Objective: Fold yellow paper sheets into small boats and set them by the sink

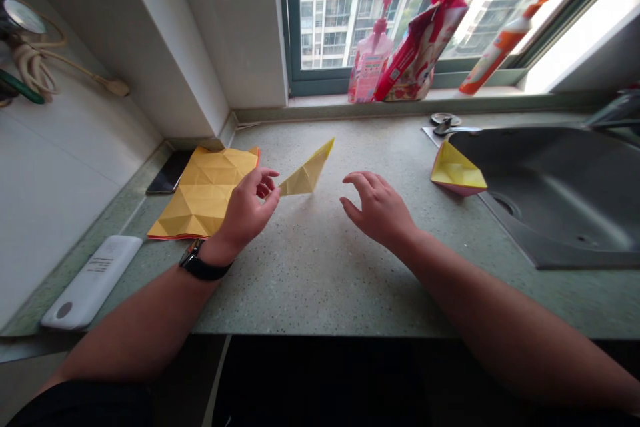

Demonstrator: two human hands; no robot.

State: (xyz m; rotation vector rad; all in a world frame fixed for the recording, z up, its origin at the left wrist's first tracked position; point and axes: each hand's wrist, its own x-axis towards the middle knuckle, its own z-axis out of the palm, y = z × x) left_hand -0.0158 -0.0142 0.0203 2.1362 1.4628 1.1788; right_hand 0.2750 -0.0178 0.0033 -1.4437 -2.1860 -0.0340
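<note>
Slanting lengthwise away and rightward from the nearer left hand [250,205], whose pinch I cannot confirm, folded yellow paper [306,175] stops short of the right hand [376,205], thumb and fingers apart.

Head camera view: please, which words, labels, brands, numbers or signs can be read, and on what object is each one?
No text is clearly readable.
White device: dark print, too small.
Pink pump bottle: label print, too small and blurred.
Red bag: print, too blurred.
Orange-and-white bottle: markings, too blurred.
Folded paper at centre: no writing visible.
</note>
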